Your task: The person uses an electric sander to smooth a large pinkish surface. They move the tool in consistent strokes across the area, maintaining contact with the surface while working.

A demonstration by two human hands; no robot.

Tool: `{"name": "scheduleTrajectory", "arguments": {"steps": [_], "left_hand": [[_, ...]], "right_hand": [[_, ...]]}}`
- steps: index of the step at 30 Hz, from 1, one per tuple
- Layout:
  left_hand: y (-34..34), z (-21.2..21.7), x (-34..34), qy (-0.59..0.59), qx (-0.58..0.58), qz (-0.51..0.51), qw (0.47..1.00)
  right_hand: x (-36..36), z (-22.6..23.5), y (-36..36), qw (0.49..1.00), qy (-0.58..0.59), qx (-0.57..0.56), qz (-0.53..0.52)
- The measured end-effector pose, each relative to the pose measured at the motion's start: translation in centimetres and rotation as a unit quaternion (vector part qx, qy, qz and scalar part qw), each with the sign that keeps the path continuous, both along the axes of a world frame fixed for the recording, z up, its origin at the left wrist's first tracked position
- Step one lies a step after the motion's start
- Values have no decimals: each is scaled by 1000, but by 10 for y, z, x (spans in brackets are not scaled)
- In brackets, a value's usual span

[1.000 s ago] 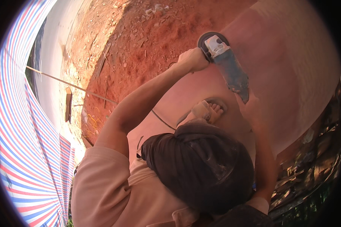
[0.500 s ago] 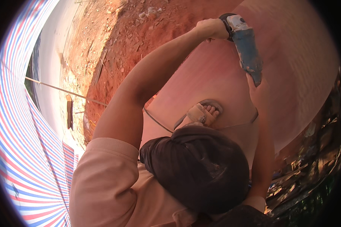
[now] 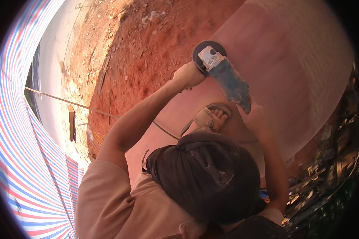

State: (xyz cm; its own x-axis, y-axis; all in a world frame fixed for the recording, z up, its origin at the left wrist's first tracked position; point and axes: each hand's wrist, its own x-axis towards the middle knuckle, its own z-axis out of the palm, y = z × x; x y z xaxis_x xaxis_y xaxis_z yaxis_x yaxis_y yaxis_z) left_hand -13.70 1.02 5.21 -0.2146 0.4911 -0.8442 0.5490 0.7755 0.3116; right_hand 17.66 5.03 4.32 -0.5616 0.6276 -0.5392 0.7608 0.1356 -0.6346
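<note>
An angle grinder (image 3: 229, 81) with a blue body and a pale metal head lies across both my hands, over a large reddish panel. Its round dark disc (image 3: 217, 46) is near the panel's left edge. My left hand (image 3: 190, 75) is closed beside the grinder's head, at its side handle, most of which the fingers hide. At the tail end, my right hand (image 3: 253, 117) wraps round the narrow rear grip. The panel (image 3: 275, 87) looks smooth and dusty under the tool. Whether the disc touches it I cannot tell.
A sandalled foot (image 3: 213, 117) rests on the panel below the grinder. Near it runs a dark cable (image 3: 165, 130). Red soil (image 3: 147, 51) with rubble borders the panel's left. A striped sheet (image 3: 32, 171) hangs at far left, and debris (image 3: 319, 179) lies right. A dark cap (image 3: 203, 179) fills the lower middle.
The grinder has come nearer and to the left across the panel, with both hands still on it. My left elbow has drawn back and bent more.
</note>
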Motion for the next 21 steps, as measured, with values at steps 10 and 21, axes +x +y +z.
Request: {"name": "scheduleTrajectory", "arguments": {"steps": [10, 21], "left_hand": [[57, -8, -5, 18, 29, -55, 998], [190, -17, 32, 47, 103, -219, 969]], "right_hand": [[-4, 4, 12, 994, -25, 87, -60], [17, -8, 70, 980, -36, 20, -196]]}}
